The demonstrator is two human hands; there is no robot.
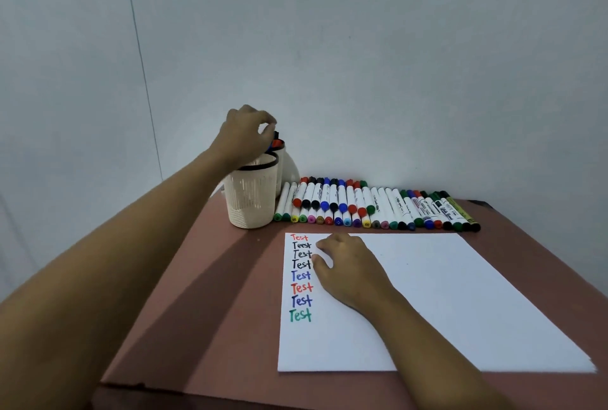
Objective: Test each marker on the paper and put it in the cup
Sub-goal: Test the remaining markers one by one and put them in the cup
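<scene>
My left hand (245, 136) hovers over the rear cup (282, 159), fingertips pinched on the top end of a dark marker (275, 135) that stands in that cup among red and blue ones. An empty cream slotted cup (253, 195) with a black rim stands in front of it. My right hand (348, 265) rests palm down on the white paper (444, 294), holding nothing. Beside it runs a column of the word "Test" (301, 276) in red, black, blue and green. A long row of capped markers (371, 207) lies behind the paper.
The brown table (204, 294) ends close at the front and at the left, where my left forearm crosses it. A pale wall stands right behind the cups and markers. A white rounded object (291, 167) sits behind the rear cup.
</scene>
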